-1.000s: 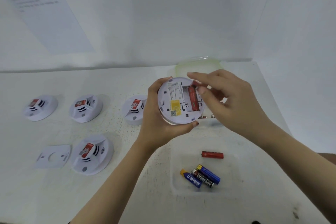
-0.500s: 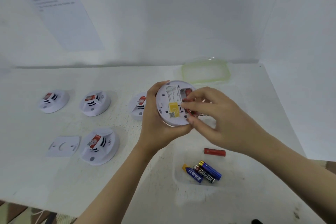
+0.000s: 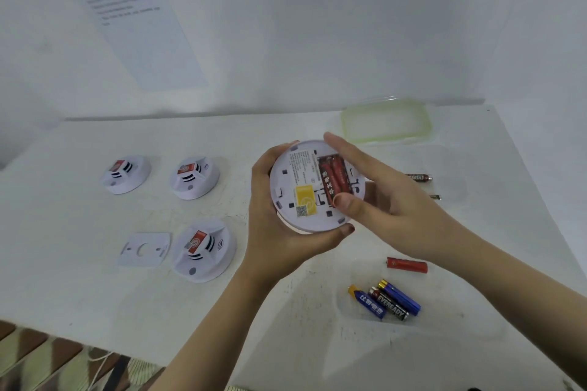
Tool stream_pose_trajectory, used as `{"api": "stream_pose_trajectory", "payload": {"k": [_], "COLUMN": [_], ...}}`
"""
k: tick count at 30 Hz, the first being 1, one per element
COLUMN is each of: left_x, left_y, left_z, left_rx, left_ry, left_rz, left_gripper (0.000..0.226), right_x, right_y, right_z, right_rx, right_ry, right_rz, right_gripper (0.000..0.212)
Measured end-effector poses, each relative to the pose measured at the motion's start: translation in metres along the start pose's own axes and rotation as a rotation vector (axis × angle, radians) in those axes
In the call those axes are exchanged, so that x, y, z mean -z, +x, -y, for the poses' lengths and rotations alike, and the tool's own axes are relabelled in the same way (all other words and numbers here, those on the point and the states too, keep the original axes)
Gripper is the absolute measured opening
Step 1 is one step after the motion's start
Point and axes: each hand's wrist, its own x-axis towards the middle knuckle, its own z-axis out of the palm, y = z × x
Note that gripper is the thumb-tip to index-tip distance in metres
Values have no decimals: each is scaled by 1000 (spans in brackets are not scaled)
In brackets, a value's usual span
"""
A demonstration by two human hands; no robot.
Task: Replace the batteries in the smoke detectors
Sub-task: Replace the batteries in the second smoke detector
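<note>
Progress looks well on for one unit. The smoke detector [image 3: 314, 187] is held above the table [image 3: 79, 279], back toward the camera. The left hand [image 3: 273, 232] grips it, fingers curled round its rim. Two red cells [image 3: 335, 179] lie side by side in its open compartment. The right hand [image 3: 390, 200] reaches across it with straight fingers and grasps nothing, its thumb pressing the near end of the cells, probably seating them.

This unit probably needs only closing up. A flat mounting plate [image 3: 144, 249] lies well left of the held detector and may belong on its back. Three other detectors [image 3: 194, 177] sit face up, also to its left; whether they have fresh cells cannot be told.

Below and right of the held detector lie a loose red battery [image 3: 406, 264] and a trio of batteries [image 3: 386, 300]. Two dark batteries [image 3: 418, 177] lie to its right, and a green-rimmed lid [image 3: 386, 120] beyond it.
</note>
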Motion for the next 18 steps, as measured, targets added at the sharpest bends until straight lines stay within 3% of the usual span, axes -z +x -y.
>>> {"api": "stream_pose_trajectory", "payload": {"k": [4,18], "left_x": [17,103], "left_y": [1,-3], "left_z": [0,14], "left_rx": [-16,-10], "left_ry": [16,77], "left_rz": [1,-24], "left_gripper": [95,97], "right_x": [-14,-97], "right_y": [10,59], "right_z": [7,30], "right_rx": [-87,-109], "right_ry": [86,187], "right_rz": [-81,-234], "right_gripper": [70,62]}}
